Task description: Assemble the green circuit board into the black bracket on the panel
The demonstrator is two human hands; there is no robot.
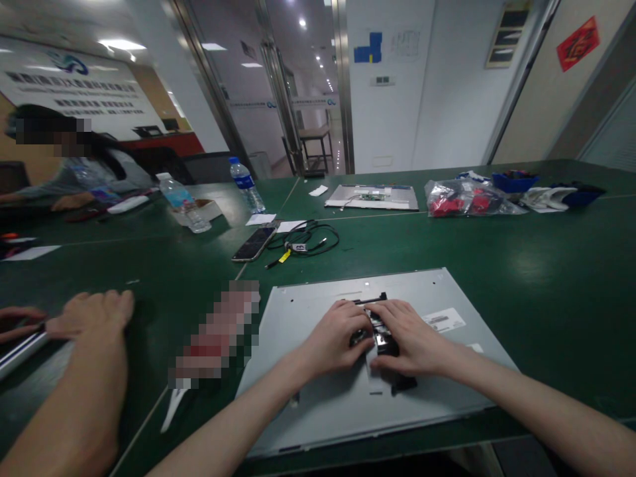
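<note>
A flat grey metal panel [322,397], perhaps the back of a display, lies on the green table in front of me. Near its middle is a black part with shiny metal bits [385,343], whose exact kind I cannot make out. My left hand [342,336] curls round the part's left side, thumb and fingers bent in. From the right, my right hand [411,336] grips the same part, its fingers over the top and thumb below. My fingers hide much of it. White labels [446,320] are stuck on the panel to the right.
At left, another person's hand [102,311] rests near a silver bar [22,354]. A blurred-out packet [216,338] lies beside the panel. Farther off are a phone [254,243], coiled cable [311,238], bottles [247,185], a second panel [372,197] and plastic bags [472,197].
</note>
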